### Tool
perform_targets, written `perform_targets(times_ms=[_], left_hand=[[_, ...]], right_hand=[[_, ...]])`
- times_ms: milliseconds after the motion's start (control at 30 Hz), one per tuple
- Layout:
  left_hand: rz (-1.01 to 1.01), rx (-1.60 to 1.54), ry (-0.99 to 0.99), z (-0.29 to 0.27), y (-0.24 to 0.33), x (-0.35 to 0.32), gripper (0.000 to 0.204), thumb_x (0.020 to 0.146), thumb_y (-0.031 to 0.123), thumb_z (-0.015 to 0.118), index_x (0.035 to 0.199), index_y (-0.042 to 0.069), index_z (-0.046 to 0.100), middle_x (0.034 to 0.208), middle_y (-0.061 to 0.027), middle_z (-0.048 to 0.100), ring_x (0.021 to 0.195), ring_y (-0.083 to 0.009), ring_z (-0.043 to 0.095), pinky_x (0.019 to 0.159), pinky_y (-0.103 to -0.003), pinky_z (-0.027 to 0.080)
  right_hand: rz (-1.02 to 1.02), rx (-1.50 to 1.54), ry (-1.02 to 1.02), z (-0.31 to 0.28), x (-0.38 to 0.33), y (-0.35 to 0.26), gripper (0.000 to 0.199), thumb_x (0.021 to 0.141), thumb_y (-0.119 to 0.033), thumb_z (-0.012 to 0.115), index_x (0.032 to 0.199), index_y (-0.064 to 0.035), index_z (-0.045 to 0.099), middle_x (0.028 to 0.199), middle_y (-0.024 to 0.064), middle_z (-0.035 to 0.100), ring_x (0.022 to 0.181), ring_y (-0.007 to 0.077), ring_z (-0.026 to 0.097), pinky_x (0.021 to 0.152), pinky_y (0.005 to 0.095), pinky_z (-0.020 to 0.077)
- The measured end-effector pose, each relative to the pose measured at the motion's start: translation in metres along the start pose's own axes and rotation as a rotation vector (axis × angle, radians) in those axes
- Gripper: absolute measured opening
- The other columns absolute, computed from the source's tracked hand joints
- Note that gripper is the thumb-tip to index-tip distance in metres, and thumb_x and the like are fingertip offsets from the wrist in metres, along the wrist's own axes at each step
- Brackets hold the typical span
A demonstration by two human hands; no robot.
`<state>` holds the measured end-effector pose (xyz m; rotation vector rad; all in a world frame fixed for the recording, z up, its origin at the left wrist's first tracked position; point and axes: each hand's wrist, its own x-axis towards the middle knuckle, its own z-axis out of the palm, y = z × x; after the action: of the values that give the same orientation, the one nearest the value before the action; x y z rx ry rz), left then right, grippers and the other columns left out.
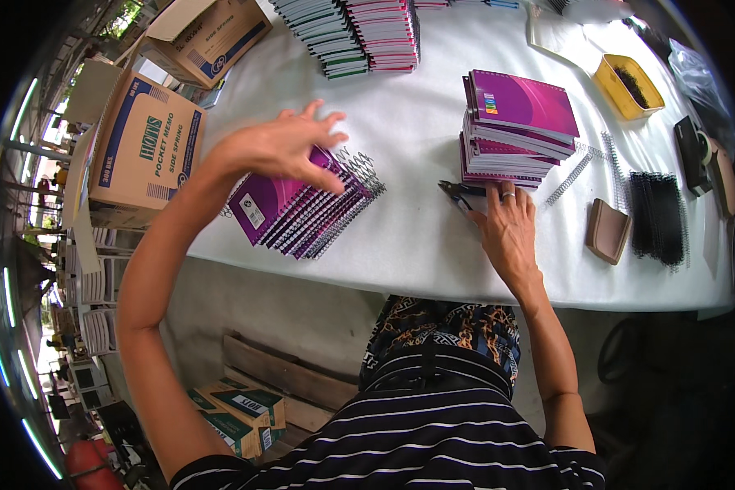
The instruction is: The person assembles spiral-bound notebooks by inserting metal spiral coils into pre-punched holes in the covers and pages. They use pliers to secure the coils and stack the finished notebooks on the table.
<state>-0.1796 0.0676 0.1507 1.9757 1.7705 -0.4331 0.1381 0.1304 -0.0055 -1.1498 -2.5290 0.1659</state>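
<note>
Pliers [459, 192], one pair, lie at the fingers of the right hand [510, 233]; whether it grips them I cannot tell. The left hand [290, 153], fingers spread wide, is over one pile of purple notebooks [283, 200]. From the right hand, one purple stack [518, 110] stands at 12 o'clock, one yellow tub [610, 91] at 1; from the left, one carton [149, 143] at 9, another box [208, 45] at 11

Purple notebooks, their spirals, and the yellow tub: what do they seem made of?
Purple notebooks: apparently paper and glossy card, perhaps laminated, given white page edges and sheen. Spirals: probably metal wire, thin and shiny, though plastic is possible. Yellow tub: likely smooth plastic, judging by its even colour.
</note>
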Motion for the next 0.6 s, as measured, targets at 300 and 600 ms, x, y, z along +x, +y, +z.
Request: perform_targets(times_ms=[300,600], left_hand=[[-0.143,0.091,-0.026,0.013,0.014,0.005,0.095,0.074,0.055,0.067,0.147,0.004,0.033,0.128,-0.0206,0.06,0.143,-0.0443,0.019,0.113,-0.064,0.013],[-0.147,0.083,0.014,0.015,0.015,0.005,0.101,0.074,0.06,0.068,0.149,0.006,0.029,0.134,-0.0204,0.055,0.144,-0.0429,0.017,0.114,-0.062,0.012]], right_hand=[[-0.171,-0.04,-0.177,-0.016,-0.012,-0.045,0.053,0.081,-0.027,0.071,0.12,0.0039,0.054,0.131,0.0243,0.044,0.126,0.0369,0.041,0.101,0.0491,0.0368],[-0.386,0.103,-0.019,0.008,-0.042,-0.011,0.058,0.085,-0.035,0.066,0.13,-0.0018,0.051,0.126,0.0234,0.048,0.127,0.038,0.041,0.112,0.055,0.0264]])
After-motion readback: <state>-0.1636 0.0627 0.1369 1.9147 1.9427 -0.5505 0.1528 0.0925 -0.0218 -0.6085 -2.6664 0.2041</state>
